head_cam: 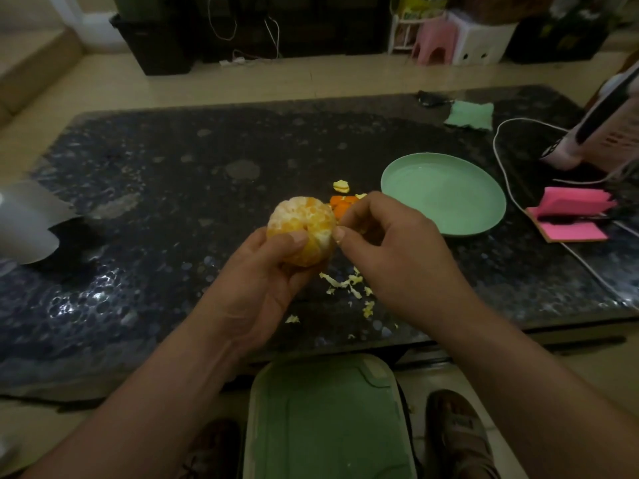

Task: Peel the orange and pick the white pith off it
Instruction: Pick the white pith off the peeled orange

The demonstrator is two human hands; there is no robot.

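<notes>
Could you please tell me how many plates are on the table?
1: the green plate sits on the dark table, just beyond the right hand picking at the orange. No other shows.

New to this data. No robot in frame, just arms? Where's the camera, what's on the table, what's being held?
There is no machine here. A person works with bare hands, and the single picture comes from a wide-angle camera on their head, looking forward and down. The arms entering from the bottom are therefore the wearer's own.

The left hand grips the orange, which is already mostly peeled. The right hand pinches at the white pith on the fruit's right side.

Below them is a dark speckled table. On it lie orange peel pieces, pale pith scraps, a green plate with nothing on it, pink sticky notes and a white cable. A green container stands by the person's feet.
</notes>
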